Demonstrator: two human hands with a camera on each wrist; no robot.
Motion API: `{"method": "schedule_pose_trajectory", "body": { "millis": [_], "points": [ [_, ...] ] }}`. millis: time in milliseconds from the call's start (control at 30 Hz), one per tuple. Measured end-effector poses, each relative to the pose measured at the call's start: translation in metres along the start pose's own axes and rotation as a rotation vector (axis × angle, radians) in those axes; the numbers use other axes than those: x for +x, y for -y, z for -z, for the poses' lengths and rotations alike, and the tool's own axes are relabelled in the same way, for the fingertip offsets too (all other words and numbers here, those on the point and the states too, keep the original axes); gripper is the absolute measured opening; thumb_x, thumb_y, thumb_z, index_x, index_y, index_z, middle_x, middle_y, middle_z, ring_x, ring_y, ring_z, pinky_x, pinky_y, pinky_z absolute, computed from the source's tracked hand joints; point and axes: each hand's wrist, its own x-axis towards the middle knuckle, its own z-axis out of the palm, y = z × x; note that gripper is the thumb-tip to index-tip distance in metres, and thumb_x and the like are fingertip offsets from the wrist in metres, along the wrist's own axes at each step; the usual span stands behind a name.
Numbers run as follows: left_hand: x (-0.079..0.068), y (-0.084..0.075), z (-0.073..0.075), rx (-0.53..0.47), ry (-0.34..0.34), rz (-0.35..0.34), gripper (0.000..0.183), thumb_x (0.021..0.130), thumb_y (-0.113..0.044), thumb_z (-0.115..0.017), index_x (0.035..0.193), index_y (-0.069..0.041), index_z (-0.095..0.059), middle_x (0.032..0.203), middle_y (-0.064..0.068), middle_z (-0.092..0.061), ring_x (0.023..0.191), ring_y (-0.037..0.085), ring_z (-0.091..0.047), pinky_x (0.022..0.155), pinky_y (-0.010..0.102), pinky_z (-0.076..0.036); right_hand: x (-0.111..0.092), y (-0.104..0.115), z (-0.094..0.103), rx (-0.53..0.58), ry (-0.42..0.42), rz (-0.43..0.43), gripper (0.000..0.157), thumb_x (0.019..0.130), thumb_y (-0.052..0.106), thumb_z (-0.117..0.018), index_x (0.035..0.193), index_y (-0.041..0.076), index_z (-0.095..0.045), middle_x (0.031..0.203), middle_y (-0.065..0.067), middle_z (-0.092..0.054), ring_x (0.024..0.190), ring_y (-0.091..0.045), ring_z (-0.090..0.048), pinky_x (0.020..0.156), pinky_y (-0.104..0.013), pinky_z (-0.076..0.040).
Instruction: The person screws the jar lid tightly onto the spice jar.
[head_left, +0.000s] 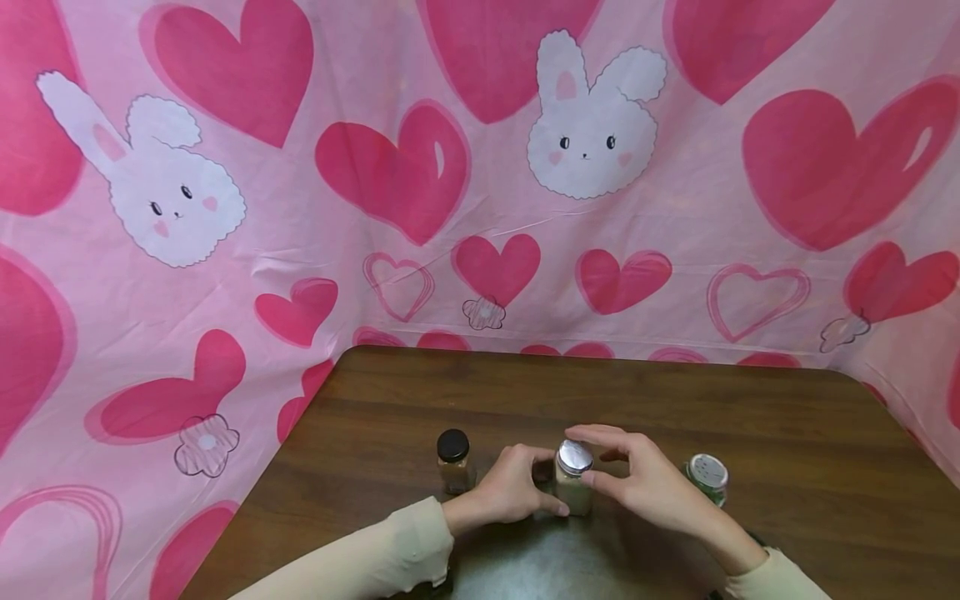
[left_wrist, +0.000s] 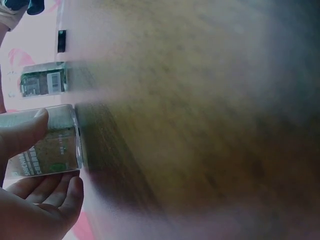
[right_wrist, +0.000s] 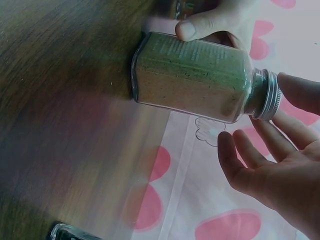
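A clear glass spice jar stands upright on the table, with greenish powder above a browner layer. My left hand grips its lower body, the thumb lying across one side and the fingers along the other. Around the ribbed silver lid, my right hand pinches with the thumb on one side and fingertips at the opposite rim. In the right wrist view the lid sits on the jar's neck. Printed lettering shows on the jar wall in the left wrist view.
To the left of my left hand stands a small jar with a black cap and brown contents. Beyond my right wrist is a green herb jar with a holed silver top. Pink heart-patterned cloth hangs behind the wooden table.
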Motion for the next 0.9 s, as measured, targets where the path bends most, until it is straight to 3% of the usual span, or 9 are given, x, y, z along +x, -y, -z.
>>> {"method": "schedule_pose_trajectory", "body": {
  "millis": [400, 633, 900],
  "points": [
    [-0.0006, -0.0001, 0.0006, -0.009, 0.007, 0.001, 0.054, 0.075, -0.010, -0.097, 0.124, -0.008, -0.075, 0.107, -0.010, -0.076, 0.095, -0.001, -0.068, 0.085, 0.021, -0.054, 0.0010, -0.0002, -0.0020, -0.025, -0.008, -0.013, 0.040, 0.096, 0.017, -0.079, 0.135, 0.015, -0.071, 0.135, -0.003, -0.067, 0.119, -0.018, -0.063, 0.094, -0.045, -0.053],
    [0.0005, 0.0005, 0.0005, 0.000, 0.004, -0.002, 0.057, 0.075, -0.011, -0.098, 0.127, -0.007, -0.075, 0.110, -0.009, -0.076, 0.098, -0.001, -0.068, 0.088, 0.022, -0.053, 0.0022, 0.0008, -0.0049, -0.047, -0.048, 0.007, 0.039, 0.093, 0.009, -0.081, 0.131, 0.013, -0.073, 0.131, -0.001, -0.069, 0.117, -0.017, -0.063, 0.091, -0.043, -0.055],
    [0.0000, 0.0009, 0.0007, 0.005, 0.006, -0.007, 0.056, 0.075, -0.012, -0.098, 0.126, -0.008, -0.075, 0.109, -0.011, -0.076, 0.098, -0.001, -0.067, 0.087, 0.022, -0.053, 0.0017, 0.0031, -0.0069, -0.078, -0.066, -0.039, 0.042, 0.091, 0.008, -0.083, 0.131, 0.017, -0.074, 0.130, 0.003, -0.068, 0.119, -0.019, -0.062, 0.093, -0.046, -0.055]
  ]
}}
